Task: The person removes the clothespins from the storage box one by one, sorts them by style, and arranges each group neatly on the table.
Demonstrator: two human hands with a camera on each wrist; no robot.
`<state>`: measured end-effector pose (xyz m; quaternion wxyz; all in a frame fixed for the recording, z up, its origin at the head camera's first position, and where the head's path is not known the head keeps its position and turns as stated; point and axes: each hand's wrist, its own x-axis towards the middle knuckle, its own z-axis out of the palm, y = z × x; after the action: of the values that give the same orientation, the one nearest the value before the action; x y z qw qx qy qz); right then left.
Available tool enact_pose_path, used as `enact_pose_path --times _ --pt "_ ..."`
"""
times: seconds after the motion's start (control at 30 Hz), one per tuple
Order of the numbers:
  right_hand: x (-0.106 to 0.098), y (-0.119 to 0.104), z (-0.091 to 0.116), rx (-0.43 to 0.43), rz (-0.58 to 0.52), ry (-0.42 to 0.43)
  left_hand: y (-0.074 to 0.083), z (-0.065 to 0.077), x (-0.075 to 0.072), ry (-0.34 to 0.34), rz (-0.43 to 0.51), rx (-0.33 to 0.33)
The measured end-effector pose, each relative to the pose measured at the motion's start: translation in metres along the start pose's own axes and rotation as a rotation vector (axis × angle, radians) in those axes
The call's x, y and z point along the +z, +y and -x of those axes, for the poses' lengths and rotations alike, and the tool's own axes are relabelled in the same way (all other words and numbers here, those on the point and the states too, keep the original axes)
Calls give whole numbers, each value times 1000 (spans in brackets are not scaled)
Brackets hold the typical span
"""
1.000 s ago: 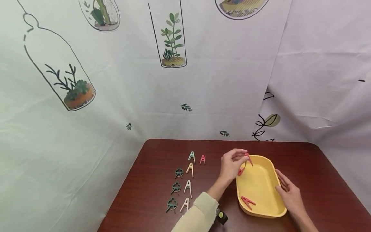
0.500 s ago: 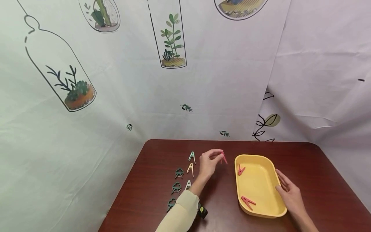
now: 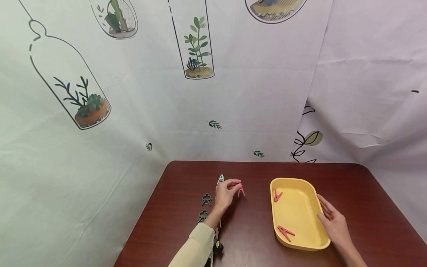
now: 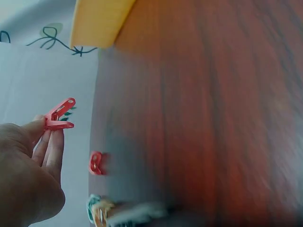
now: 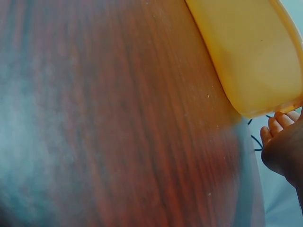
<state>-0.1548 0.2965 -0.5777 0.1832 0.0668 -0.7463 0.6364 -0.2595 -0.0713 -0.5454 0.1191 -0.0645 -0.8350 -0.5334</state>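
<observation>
In the head view my left hand [image 3: 225,193] pinches a red clothespin [image 3: 241,190] between thumb and fingertips, its legs pointing down close over the table. The left wrist view shows this clothespin [image 4: 59,116] in the fingers, with another red clothespin [image 4: 96,163] standing on the table beyond. My right hand [image 3: 334,224] grips the right side of a yellow plastic tray [image 3: 272,213], thumb at the rim and fingers along the outer wall. Two red clothespins lie inside: one near the far left corner [image 3: 277,195], one near the front [image 3: 285,233].
Left of my left hand are a teal clothespin [image 3: 220,179] and dark green round clips [image 3: 207,199]. My left forearm hides most of the pale clothespins. A brown wooden table [image 3: 253,222] meets a printed cloth backdrop [image 3: 240,111] behind.
My left hand has carried the red clothespin left from over the tray to beside the row of clothespins. The right hand and tray stay in place.
</observation>
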Motion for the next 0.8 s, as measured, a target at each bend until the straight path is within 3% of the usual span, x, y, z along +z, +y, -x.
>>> enact_pose_path --times 0.43,0.8 --pt "-1 -1 0 28 93 1 -16 13 -13 -38 -207 40" --pt "0 0 0 17 47 -1 -17 17 -14 -17 -356 96"
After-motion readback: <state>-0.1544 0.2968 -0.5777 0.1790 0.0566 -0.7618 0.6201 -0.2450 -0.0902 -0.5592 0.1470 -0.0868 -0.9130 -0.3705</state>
